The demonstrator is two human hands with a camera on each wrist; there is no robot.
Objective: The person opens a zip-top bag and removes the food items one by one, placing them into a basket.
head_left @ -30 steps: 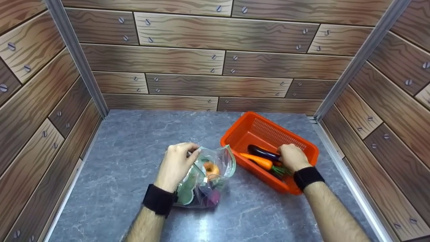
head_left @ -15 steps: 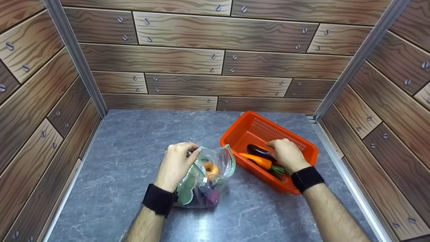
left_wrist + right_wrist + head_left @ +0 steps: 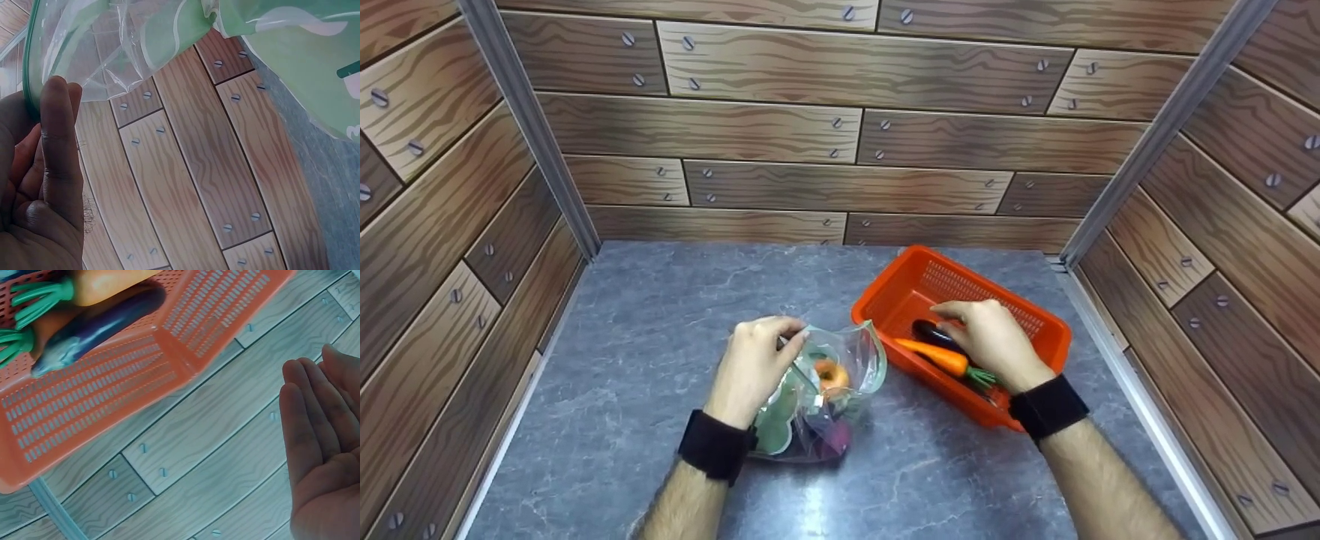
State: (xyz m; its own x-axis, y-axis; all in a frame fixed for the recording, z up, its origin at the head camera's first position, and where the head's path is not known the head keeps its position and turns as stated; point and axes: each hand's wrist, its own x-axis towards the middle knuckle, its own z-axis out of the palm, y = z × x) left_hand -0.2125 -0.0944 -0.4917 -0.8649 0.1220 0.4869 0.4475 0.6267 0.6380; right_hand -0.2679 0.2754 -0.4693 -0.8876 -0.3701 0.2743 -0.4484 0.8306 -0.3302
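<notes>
My left hand (image 3: 754,367) pinches the green-edged rim of a clear zip bag (image 3: 774,426) with green print, holding its mouth up. Inside the bag lie a round yellow-orange fruit (image 3: 832,376) and something purple (image 3: 834,439) low down. In the left wrist view, thumb and fingers meet at the bag's edge (image 3: 29,62). Over the orange basket (image 3: 877,289) hovers my right hand (image 3: 997,345), fingers loosely extended and holding nothing, as the right wrist view shows. Under it are a dark eggplant (image 3: 931,332), partly hidden by the hand, and an orange carrot (image 3: 934,355) with green stalks.
The right wrist view shows a second green-topped vegetable (image 3: 17,343) in the basket beside the eggplant. A grey marbled tabletop (image 3: 660,300) lies beneath, enclosed by wood-patterned walls (image 3: 772,135) with metal corner posts.
My right hand has lifted and shifted left within the basket, from its right part to above the eggplant. The left hand and the bag stay put.
</notes>
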